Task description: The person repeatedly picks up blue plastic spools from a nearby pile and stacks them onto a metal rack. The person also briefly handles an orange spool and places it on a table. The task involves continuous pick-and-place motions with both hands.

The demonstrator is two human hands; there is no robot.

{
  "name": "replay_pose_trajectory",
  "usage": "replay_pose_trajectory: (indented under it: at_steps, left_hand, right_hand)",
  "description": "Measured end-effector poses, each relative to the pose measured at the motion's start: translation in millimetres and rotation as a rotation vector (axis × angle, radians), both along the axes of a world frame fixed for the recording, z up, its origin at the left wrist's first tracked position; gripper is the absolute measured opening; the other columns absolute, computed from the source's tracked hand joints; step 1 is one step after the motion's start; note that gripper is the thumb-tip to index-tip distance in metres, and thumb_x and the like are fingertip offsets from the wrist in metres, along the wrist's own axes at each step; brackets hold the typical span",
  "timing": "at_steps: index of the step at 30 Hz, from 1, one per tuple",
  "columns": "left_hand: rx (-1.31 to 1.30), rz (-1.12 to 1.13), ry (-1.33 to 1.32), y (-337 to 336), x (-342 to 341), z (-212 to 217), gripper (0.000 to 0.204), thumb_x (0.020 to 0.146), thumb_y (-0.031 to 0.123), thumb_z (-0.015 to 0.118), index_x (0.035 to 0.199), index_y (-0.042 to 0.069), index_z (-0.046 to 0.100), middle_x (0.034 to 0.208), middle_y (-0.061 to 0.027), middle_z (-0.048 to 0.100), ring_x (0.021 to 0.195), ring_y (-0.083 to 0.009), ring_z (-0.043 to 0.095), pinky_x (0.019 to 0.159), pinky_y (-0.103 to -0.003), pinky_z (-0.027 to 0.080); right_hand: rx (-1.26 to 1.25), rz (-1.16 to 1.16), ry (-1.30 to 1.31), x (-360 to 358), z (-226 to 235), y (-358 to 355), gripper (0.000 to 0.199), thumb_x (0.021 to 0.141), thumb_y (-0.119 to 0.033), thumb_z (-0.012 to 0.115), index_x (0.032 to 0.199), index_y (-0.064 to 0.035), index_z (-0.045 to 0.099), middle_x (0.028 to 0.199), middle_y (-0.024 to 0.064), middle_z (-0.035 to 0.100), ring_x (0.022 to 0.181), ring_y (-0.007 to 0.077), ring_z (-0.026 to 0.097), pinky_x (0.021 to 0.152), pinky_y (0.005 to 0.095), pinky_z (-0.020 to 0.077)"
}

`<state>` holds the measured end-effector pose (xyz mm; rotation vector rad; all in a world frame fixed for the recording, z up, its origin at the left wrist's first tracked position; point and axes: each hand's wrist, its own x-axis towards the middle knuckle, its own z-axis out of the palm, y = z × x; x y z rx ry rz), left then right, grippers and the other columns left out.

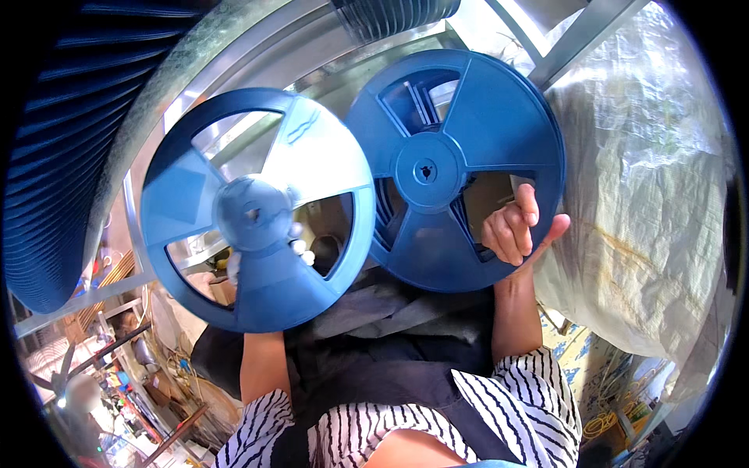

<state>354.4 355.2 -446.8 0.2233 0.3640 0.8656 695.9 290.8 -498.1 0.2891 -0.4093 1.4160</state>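
Two round blue plastic reel parts with spoke-like cutouts are in front of me. Under the left blue reel flange (pixel 273 281) is my left hand (pixel 300 246); its pale fingertips show through a cutout, curled by the raised hub, and the palm is hidden. The right blue reel (pixel 499 109) looks like a stack of several flanges, with more blue edges behind its openings. My right hand (pixel 511 230) is at its lower right rim, fingers bent at the cutout and thumb by the outer edge. The left flange overlaps the right reel's left side.
A tall stack of ribbed blue discs (pixel 66 171) rises at the left, with another ribbed stack (pixel 390 17) at the far edge. Metal frame bars (pixel 585 43) run behind. A translucent plastic sheet (pixel 632 203) hangs at the right. Cluttered shelves (pixel 148 390) lie lower left.
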Motion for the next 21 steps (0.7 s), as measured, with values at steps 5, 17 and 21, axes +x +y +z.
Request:
replay_pose_trajectory:
  at_steps: [5,17,21]
  left_hand:
    - [0.061,0.106,-0.056,-13,-21,-2,0.067,0.089,0.033,0.063,0.141,0.002,0.036,0.130,-0.0166,0.047,0.112,-0.0289,0.049,0.102,-0.044,0.038]
    - [0.053,0.182,-0.098,-26,-37,-8,0.071,0.087,0.036,0.066,0.142,0.003,0.035,0.135,-0.0141,0.046,0.113,-0.0248,0.047,0.103,-0.039,0.036]
    - [0.053,0.207,-0.124,-21,-35,-8,0.073,0.087,0.034,0.066,0.141,-0.001,0.033,0.131,-0.0155,0.048,0.114,-0.0265,0.047,0.105,-0.039,0.036]
  right_hand:
    - [0.023,0.056,0.083,3,-4,-1,0.038,0.096,-0.040,0.056,0.092,-0.0038,0.045,0.045,-0.0011,0.040,0.032,0.0060,0.039,0.032,0.0175,0.0312]
    - [0.012,0.120,0.145,-3,-5,0,0.036,0.096,-0.038,0.057,0.090,-0.0046,0.043,0.044,-0.0010,0.040,0.033,0.0062,0.040,0.032,0.0173,0.0313]
    - [-0.022,0.105,0.168,-2,-7,1,0.037,0.095,-0.040,0.058,0.088,-0.0074,0.041,0.045,-0.0022,0.041,0.033,0.0055,0.042,0.033,0.0163,0.0334]
